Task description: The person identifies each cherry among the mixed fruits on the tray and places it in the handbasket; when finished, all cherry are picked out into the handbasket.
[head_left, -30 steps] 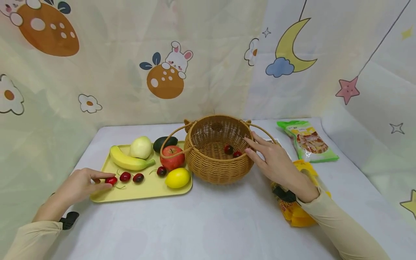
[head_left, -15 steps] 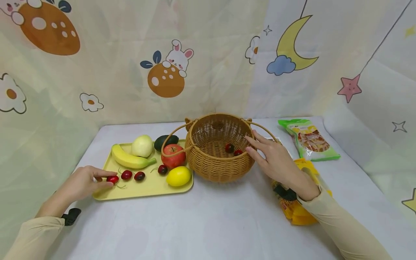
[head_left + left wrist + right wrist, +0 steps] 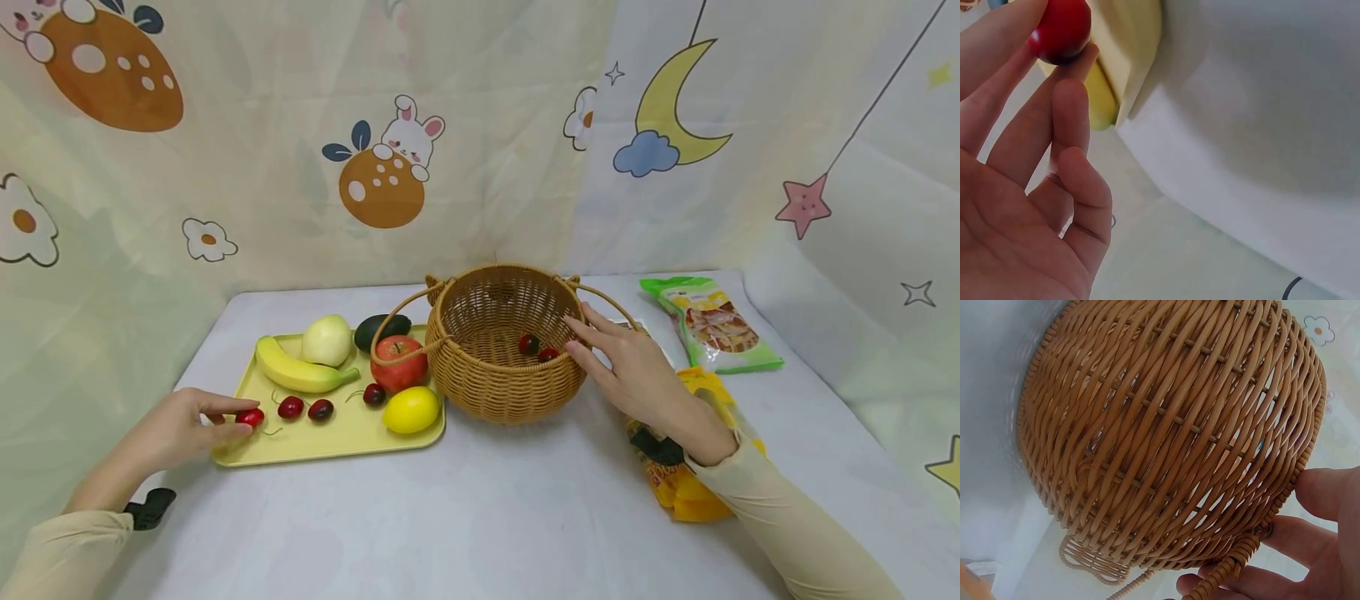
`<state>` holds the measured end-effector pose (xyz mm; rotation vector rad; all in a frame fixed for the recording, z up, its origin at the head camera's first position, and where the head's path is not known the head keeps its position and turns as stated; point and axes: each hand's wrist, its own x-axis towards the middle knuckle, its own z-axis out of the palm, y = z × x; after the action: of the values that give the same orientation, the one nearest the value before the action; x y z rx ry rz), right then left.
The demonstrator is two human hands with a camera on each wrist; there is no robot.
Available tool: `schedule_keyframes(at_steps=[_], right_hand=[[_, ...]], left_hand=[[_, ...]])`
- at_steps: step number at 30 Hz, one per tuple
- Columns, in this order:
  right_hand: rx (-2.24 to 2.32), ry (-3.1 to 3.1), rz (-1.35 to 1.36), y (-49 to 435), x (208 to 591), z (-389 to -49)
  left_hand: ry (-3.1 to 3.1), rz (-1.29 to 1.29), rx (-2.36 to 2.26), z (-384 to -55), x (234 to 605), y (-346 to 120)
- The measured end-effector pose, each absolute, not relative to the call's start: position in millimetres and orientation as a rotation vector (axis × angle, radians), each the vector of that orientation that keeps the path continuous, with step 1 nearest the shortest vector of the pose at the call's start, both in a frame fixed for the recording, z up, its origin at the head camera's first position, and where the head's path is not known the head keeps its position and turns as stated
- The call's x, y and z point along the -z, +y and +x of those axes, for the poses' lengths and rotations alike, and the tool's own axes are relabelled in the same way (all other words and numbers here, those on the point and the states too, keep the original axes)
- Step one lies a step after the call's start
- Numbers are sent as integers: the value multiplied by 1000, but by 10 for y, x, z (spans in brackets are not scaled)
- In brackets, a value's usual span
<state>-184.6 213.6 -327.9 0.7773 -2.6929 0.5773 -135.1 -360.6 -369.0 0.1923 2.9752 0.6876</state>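
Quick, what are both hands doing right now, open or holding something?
Left hand: closed, pinching a red cherry.
Right hand: open, touching the basket.

Left sleeve [image 3: 63, 554], eight o'clock: long, pale cream, plain cloth, soft creases. Chunky black gadget [image 3: 152, 508] juts out at four o'clock of left wrist [image 3: 105, 482]. Left hand [image 3: 176, 425] bare. Right sleeve [image 3: 802, 525], four o'clock: same cream, crinkled near right wrist [image 3: 711, 446]. Another black gadget [image 3: 656, 447] there, towards nine o'clock. Right hand [image 3: 633, 371] bare too.
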Motion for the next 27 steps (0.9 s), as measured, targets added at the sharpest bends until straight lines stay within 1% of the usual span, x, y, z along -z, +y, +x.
schedule_keyframes(at_steps=[9,14,21,27], right_hand=[[-580,-2697,773,2142,3269,-1843],[-583,-2707,768,2137,3282,-1837],[-590,-2691,769,2127,3283,-1852],[-584,-2684,776,2136,3284,-1857]], left_hand=[[2970,157,-674,-1346,3380,-3616],[2962,228,-689,-1396,3125,-3518],[2936,357,-664,-1540,2740,-3147],[2893,568,-627,-1715,2483,-2740]])
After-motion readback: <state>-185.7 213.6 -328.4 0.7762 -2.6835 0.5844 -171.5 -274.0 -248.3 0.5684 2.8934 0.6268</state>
